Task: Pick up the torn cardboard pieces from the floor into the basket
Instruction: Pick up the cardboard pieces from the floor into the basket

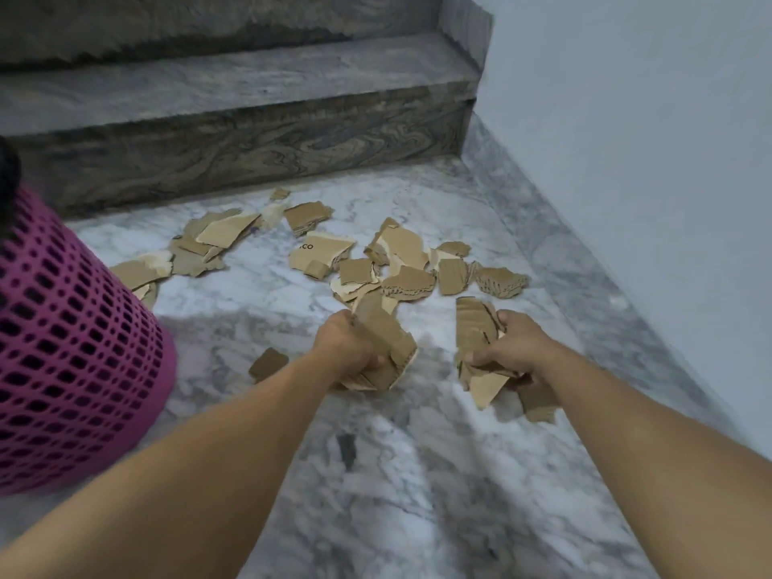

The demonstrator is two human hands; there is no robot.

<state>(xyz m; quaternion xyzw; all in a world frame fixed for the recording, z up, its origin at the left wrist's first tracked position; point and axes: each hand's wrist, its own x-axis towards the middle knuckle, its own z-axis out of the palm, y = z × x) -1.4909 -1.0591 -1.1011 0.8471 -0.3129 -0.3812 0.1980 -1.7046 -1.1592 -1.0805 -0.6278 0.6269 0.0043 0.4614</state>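
Observation:
Several torn brown cardboard pieces [321,254] lie scattered on the marble floor [417,474] near the step. My left hand [344,348] is shut on a bundle of cardboard pieces [382,334] at the middle. My right hand [516,348] grips another bundle of cardboard pieces [474,328], with more pieces hanging below it. A single small cardboard piece [268,363] lies beside my left forearm. The purple mesh basket [71,348] stands at the left edge, its opening out of view.
A dark marble step [250,160] rises just behind the scattered pieces. A pale wall [647,160] runs along the right side. More cardboard [138,271] lies close against the basket's far side.

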